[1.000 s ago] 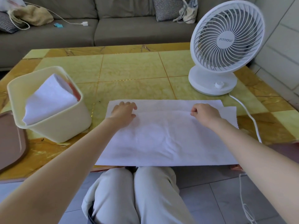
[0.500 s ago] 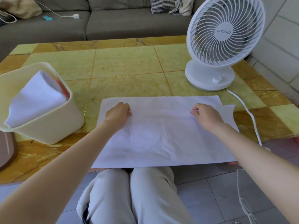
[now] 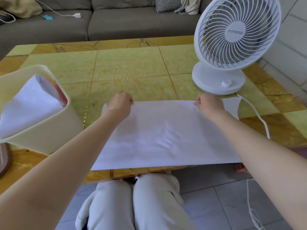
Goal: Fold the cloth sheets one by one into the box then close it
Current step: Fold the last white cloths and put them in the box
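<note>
We're mid-fold on the white cloth sheet [image 3: 162, 135], which lies flat on the table [image 3: 129, 63] at centre frame. Left hand [image 3: 120, 103] and right hand [image 3: 209, 103] are both curled, each pinching the sheet's far edge, well apart. The box [image 3: 49, 130] sits open at left of frame with a folded sheet [image 3: 29, 103] inside; probably its lid [image 3: 4, 160] at far left edge. Next, our read: lift the edge evenly, bring it down-frame onto the near edge, corners matched, clear of the fan cable [image 3: 259, 117] at right.
</note>
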